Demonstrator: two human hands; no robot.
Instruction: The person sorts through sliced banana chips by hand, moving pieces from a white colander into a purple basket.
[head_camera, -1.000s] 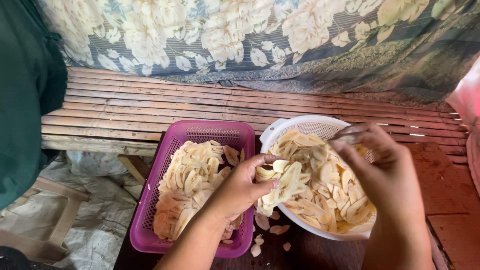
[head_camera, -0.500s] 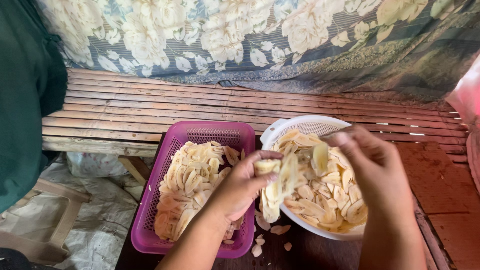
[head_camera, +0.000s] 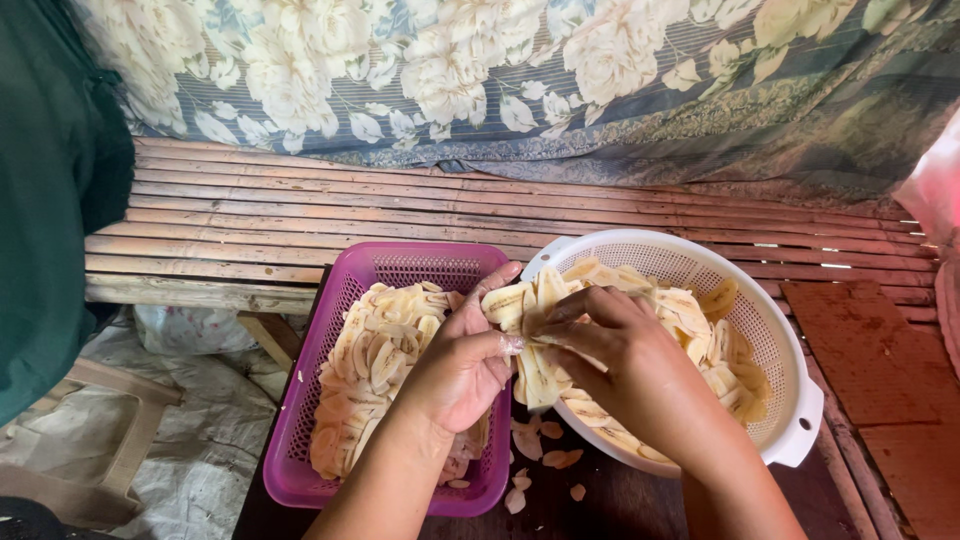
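Note:
My left hand (head_camera: 462, 362) and my right hand (head_camera: 630, 372) meet between two containers, both gripping a stack of pale banana slices (head_camera: 528, 322). The stack hangs over the near rim of a white round colander (head_camera: 790, 345) filled with more slices. To the left stands a purple rectangular basket (head_camera: 330, 330) holding a layer of flat slices. My left hand rests above the basket's right wall. The right hand's fingers cover part of the stack.
Several loose slices (head_camera: 545, 455) lie on the dark table between the containers. A bamboo slat bench (head_camera: 250, 230) runs behind, with a floral cloth (head_camera: 500, 80) above it. A person's green sleeve (head_camera: 50, 200) fills the left edge. A white sack (head_camera: 190, 440) lies on the ground at the left.
My right hand has moved left from inside the colander to meet my left hand. Both now hold the slices together at the colander's near rim.

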